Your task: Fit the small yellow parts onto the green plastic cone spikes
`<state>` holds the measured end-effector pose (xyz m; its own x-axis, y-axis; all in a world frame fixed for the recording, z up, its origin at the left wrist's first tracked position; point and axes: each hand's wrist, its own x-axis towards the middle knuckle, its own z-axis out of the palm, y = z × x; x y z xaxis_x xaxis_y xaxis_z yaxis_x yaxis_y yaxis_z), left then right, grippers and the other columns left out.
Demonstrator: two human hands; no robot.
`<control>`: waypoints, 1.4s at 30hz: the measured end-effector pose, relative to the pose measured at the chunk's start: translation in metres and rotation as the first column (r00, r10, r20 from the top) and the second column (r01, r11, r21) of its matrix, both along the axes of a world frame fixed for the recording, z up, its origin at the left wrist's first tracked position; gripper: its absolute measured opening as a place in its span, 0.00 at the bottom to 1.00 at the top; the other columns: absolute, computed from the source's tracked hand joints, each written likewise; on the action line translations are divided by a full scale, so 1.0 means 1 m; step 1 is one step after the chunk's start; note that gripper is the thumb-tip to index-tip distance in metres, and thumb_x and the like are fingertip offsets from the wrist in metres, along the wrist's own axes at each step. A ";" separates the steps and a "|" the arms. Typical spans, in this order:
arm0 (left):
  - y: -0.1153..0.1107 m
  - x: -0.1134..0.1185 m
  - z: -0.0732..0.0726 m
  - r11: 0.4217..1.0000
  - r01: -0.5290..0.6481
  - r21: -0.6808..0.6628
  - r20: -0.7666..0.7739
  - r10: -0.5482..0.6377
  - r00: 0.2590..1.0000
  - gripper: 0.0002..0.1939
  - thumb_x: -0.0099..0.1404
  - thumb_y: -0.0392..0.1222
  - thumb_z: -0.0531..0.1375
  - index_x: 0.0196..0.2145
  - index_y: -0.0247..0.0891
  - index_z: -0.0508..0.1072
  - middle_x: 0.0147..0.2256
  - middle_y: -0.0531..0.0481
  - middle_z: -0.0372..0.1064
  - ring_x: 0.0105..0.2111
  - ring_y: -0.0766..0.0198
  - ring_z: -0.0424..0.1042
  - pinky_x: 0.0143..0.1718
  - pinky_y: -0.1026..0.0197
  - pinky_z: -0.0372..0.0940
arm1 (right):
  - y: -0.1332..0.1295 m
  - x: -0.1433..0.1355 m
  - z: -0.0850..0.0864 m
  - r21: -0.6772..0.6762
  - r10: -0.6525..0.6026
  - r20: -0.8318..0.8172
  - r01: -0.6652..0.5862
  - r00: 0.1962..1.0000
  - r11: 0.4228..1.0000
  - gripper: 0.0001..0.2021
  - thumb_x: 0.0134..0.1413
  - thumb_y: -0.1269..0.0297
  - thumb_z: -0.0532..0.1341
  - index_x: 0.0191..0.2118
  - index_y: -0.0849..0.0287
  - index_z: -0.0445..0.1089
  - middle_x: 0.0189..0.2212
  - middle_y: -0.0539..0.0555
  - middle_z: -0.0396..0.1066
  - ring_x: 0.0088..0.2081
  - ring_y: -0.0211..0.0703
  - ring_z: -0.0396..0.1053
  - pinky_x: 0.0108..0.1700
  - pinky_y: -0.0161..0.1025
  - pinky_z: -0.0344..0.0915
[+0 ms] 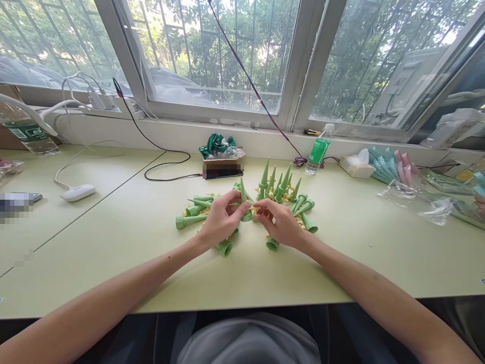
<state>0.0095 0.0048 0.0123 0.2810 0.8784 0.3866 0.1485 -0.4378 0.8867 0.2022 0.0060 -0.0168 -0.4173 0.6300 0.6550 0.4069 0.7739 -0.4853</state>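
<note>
My left hand (223,216) pinches one green spike (243,193), right hand (280,222) one yellow stem (254,208); behind the spike, one carton (238,154) holds green plastic (210,146).

looks like a small workroom or office — pale table (359,227) by windows (212,55), plugged-in chargers (101,99), clustered green plastic spikes (282,189).

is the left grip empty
No, the left grip has its thumb and fingers around a green cone with the tip pointing up.
</note>
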 end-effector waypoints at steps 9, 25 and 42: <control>0.000 -0.001 -0.001 1.000 -0.002 -0.004 -0.008 0.002 1.000 0.11 0.66 0.48 0.60 0.37 0.37 0.69 0.26 0.54 0.65 0.17 0.75 0.58 0.16 0.69 0.54 | 0.000 0.000 0.000 0.019 -0.009 0.008 0.009 1.000 1.000 0.07 0.65 0.64 0.57 0.46 0.57 0.66 0.29 0.50 0.70 0.27 0.37 0.66 0.33 0.34 0.66; 0.000 -0.001 -0.004 0.998 0.018 0.055 0.025 -0.019 1.000 0.10 0.66 0.46 0.61 0.35 0.37 0.69 0.31 0.52 0.65 0.21 0.74 0.58 0.17 0.69 0.53 | 0.001 0.002 0.001 0.018 0.008 0.031 -0.008 0.999 1.000 0.06 0.66 0.64 0.55 0.46 0.57 0.64 0.28 0.49 0.69 0.26 0.35 0.65 0.33 0.33 0.64; -0.002 0.000 -0.008 0.975 0.032 0.218 -0.141 -0.001 0.990 0.09 0.67 0.44 0.59 0.36 0.35 0.70 0.28 0.52 0.63 0.22 0.72 0.60 0.21 0.68 0.56 | 0.000 0.003 0.005 0.005 0.008 0.064 -0.009 0.998 1.000 0.11 0.69 0.62 0.51 0.35 0.58 0.64 0.22 0.46 0.62 0.22 0.33 0.56 0.28 0.31 0.55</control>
<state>0.0094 0.0031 0.0048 0.3593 0.7716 0.5249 0.2554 -0.6223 0.7399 0.2049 0.0060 -0.0116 -0.4637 0.6230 0.6300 0.4305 0.7799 -0.4544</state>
